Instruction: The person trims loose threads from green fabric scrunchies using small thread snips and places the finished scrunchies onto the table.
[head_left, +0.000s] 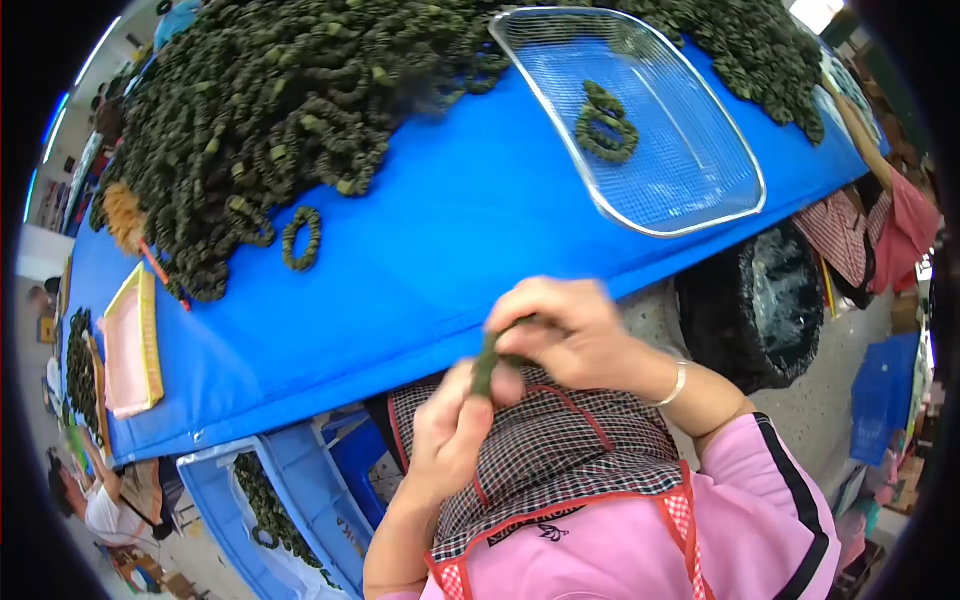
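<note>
Both my hands are raised above my lap, in front of the table's near edge. A dark green ridged ring (487, 368) is stretched between them; I cannot tell its material. My left hand (452, 425) pinches its lower end between thumb and fingers. Slightly higher and to the right, my right hand (565, 330) has its fingers curled round the upper end, blurred by motion. On the blue table cover beyond lies a single similar ring (301, 239), near a large heap of them (290, 110). A wire mesh basket (690, 205) holds a few rings (607, 130).
A brush with a red handle (165, 275) and a pink tray with a yellow rim (133, 345) lie at left. Below the table edge stand a blue crate (315, 500) and a black-lined bin (735, 310). Other people sit at right (895, 230) and left (110, 515).
</note>
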